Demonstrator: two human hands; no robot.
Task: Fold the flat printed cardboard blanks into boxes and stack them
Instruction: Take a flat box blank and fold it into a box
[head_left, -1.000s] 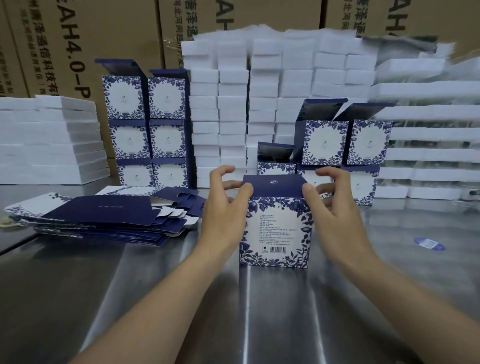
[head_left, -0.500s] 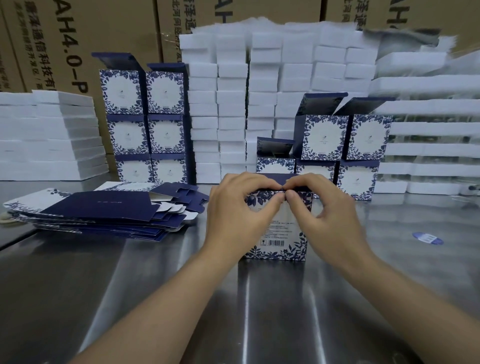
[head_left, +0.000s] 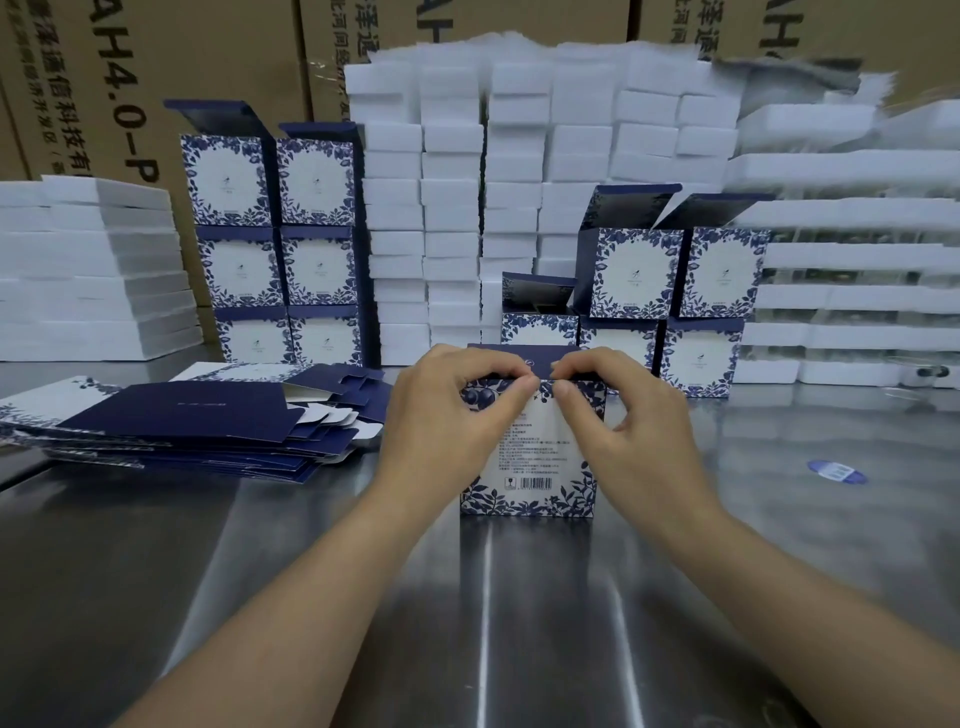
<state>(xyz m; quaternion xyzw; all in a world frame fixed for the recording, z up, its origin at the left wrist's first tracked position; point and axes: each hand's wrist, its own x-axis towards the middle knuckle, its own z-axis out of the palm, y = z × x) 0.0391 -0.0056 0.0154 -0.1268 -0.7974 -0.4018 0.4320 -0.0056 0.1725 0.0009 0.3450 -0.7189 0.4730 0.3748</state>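
Your left hand (head_left: 441, 415) and right hand (head_left: 631, 421) meet at the near top edge of the box (head_left: 530, 457), which stands upright on the worktop (head_left: 488, 613) directly before you. Each hand's fingers are curled, thumb and forefinger pinching the top flap (head_left: 540, 356) where it meets the front panel; the flap appears to be going into its slot, though your fingers hide the seam. The barcode panel faces you.

Done, as far as can be judged: a far-left stack (head_left: 278, 236), two columns three high, and a far-right stack (head_left: 670, 306) just beyond the box, two high with one lower box at its left. The top boxes of both stacks have their lids raised. Left to do: seat this flap, place the box on a stack, then work through the pile of blanks (head_left: 171, 426) lying flat at near left, which looks many sheets deep.

Around: white foam blocks (head_left: 519, 171) piled along the far side, more at far left and right, brown cartons (head_left: 156, 62) behind. A small blue sticker (head_left: 837, 472) lies on the worktop at right. Nothing lies between the box and the right stack.
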